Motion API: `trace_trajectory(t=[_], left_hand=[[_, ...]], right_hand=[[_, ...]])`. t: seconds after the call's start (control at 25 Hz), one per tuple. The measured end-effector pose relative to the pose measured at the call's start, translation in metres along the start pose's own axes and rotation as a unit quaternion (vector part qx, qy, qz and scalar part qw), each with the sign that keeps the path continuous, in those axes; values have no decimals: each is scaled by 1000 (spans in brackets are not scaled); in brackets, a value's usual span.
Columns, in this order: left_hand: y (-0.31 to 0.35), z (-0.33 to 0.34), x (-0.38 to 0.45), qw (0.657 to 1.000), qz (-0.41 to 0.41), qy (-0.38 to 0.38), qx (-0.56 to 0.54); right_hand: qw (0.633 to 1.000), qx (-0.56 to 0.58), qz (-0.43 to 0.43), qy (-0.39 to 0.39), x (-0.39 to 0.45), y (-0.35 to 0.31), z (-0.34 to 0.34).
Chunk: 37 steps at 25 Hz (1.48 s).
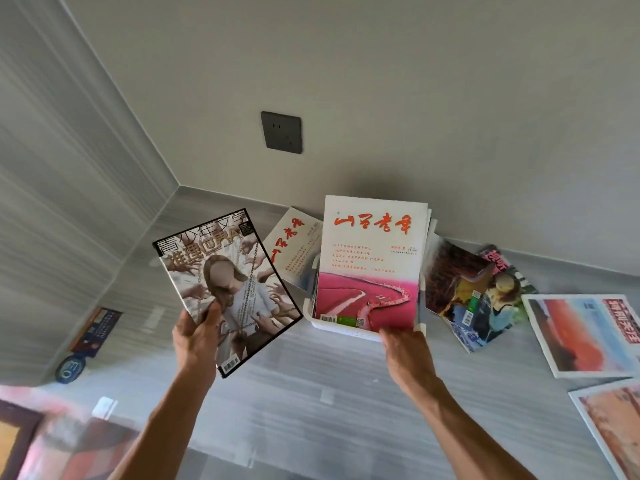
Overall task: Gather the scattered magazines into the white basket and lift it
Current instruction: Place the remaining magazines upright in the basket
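Pink-and-white magazine in the basket read 山西老年, dated 2024; black-bordered magazine read 青少年文学; blue round sticker read EO.

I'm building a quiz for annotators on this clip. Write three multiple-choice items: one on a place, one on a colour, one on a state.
1. Where is the white basket?
A. by the wall, on the floor
B. on a shelf
C. held high

2. The lower cover of the front magazine in the basket is
A. green
B. pink
C. black

3. The left hand is
A. empty
B. on the basket
C. holding a black-bordered magazine

Answers: A, it sits on grey flooring by the wall; B, a pink landscape; C, its thumb lies on the cover.
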<state>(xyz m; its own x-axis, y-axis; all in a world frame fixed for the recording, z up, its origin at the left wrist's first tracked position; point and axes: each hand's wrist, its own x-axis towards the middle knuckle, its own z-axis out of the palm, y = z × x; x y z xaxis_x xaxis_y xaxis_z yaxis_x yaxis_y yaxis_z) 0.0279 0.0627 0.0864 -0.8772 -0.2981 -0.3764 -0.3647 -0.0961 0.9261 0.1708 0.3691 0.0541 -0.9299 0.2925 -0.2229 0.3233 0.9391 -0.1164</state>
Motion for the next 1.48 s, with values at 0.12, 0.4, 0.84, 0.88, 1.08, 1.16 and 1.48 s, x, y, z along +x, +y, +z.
trace_trajectory(t=[0.12,0.4,0.84,0.88,1.08,1.16,1.48], left_hand=[[-4,20,-28,998,-11,-65,-12],[5,35,-88,972,55,-229,4],[-41,58,-162,899,87,-397,161],[-60,58,-170,887,112,-399,203],[-81,53,-185,871,171,-379,262],[-49,65,-184,894,164,-362,205],[30,180,-156,879,150,-361,275]], right_hand=[[999,-14,28,-7,-44,26,10],[998,0,39,-40,-94,74,16],[819,572,-30,-36,-99,63,-49],[833,552,-11,-33,-109,66,-32],[856,517,18,13,-136,71,-1],[822,568,40,33,-126,73,-28],[705,682,159,115,-41,94,-98]])
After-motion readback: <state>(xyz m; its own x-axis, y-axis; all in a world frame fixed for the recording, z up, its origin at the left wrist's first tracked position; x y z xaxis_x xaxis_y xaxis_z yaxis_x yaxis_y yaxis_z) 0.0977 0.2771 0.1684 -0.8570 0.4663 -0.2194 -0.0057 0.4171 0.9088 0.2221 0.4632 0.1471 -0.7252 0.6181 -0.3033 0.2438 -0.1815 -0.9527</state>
